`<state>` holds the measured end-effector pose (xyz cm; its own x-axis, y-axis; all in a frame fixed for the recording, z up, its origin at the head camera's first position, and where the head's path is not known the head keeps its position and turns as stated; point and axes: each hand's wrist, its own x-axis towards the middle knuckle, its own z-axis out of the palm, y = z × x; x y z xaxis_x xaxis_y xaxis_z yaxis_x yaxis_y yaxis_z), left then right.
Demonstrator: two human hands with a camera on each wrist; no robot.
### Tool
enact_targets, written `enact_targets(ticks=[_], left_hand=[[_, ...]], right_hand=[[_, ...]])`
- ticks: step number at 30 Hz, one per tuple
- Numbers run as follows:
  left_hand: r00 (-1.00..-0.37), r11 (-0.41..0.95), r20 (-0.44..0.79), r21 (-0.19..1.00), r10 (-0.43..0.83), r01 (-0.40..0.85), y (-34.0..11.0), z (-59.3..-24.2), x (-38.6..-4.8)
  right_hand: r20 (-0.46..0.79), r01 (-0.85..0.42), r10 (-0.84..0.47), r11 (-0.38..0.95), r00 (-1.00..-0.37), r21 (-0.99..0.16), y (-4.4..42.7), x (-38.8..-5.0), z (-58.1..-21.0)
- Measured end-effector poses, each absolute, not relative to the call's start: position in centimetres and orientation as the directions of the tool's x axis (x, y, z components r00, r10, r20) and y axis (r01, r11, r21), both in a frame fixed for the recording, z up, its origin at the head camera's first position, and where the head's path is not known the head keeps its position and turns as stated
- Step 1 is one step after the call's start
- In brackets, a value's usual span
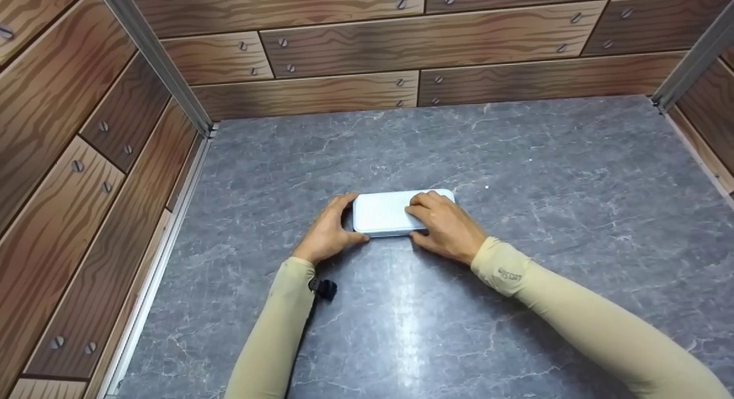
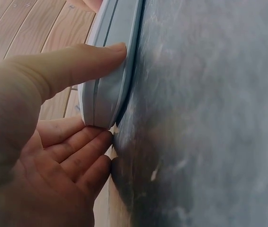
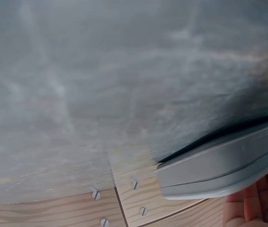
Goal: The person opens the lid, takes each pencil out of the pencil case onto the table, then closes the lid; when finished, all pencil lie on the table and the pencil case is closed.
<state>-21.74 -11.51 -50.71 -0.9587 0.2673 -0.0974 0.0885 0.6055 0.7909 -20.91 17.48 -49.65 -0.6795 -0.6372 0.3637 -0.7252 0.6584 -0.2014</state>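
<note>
A flat, light blue-white box point(image 1: 385, 211) with rounded corners lies on the grey surface, its long side towards me. A thin seam runs round its side wall, seen on the box point(image 2: 106, 71) in the left wrist view and on the box point(image 3: 219, 163) in the right wrist view. My left hand point(image 1: 328, 230) holds the left end, thumb on the front side and fingers at the short end. Over the right part lies my right hand point(image 1: 450, 222), bent fingers on the top and thumb at the front edge. What is inside the box is hidden.
The grey marbled tabletop point(image 1: 573, 227) spreads around the box. Wood-patterned panels point(image 1: 436, 38) stand at the back and both sides, with metal posts point(image 1: 166, 61) at the corners. A small black device point(image 1: 324, 288) sits at my left wrist.
</note>
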Motion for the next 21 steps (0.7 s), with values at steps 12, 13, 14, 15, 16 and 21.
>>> enact_targets(ticks=[12,13,14,15,16,21], left_hand=[[-0.957,0.605,-0.096,0.791,0.273,0.093,-11.5,-51.1,-21.8],[-0.957,0.605,-0.1,0.791,0.272,0.09,-11.6,-51.1,-21.8],[-0.957,0.605,-0.104,0.792,0.27,0.085,-11.6,-51.1,-21.8],[-0.957,0.603,-0.107,0.794,0.269,0.08,-11.7,-51.1,-21.8],[-0.957,0.598,-0.107,0.798,0.268,0.079,-11.7,-51.1,-21.8],[-0.961,0.567,-0.088,0.82,0.263,0.08,-11.9,-51.0,-22.0]], right_hand=[[0.348,-0.727,-0.644,0.652,-0.681,-0.215,17.7,-20.8,-49.5],[0.346,-0.725,-0.642,0.651,-0.684,-0.225,17.8,-20.8,-49.4],[0.346,-0.722,-0.637,0.649,-0.689,-0.24,17.9,-20.7,-49.4],[0.348,-0.715,-0.628,0.65,-0.696,-0.257,18.0,-20.7,-49.3],[0.35,-0.707,-0.617,0.65,-0.705,-0.278,18.1,-20.7,-49.2],[0.358,-0.626,-0.513,0.662,-0.78,-0.412,18.8,-20.9,-48.3]])
